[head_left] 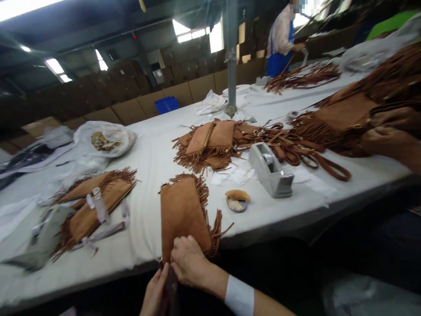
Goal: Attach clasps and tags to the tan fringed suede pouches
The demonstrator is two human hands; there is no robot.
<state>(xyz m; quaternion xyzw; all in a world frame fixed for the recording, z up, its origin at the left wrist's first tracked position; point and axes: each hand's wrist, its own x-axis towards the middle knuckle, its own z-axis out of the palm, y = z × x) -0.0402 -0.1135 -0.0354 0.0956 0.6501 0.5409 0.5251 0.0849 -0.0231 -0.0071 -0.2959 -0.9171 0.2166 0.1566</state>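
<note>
At the left of the white table [151, 158] lie two fringed bags [95, 206] wrapped with pale strips. Near the table's front edge lies the brown suede bag [182, 210], flat, with its fringe along the right side. The left hand [154, 295] is curled around a dark narrow piece [171, 283] below the bag's near end. The right hand [189, 261], fingers bent, pinches that near edge. I judge the bag light, soft and floppy, so it is better taken at the stitched edge than by the fringe. Further right stand a sponge dish [237, 201] and a tape dispenser [271, 171].
</note>
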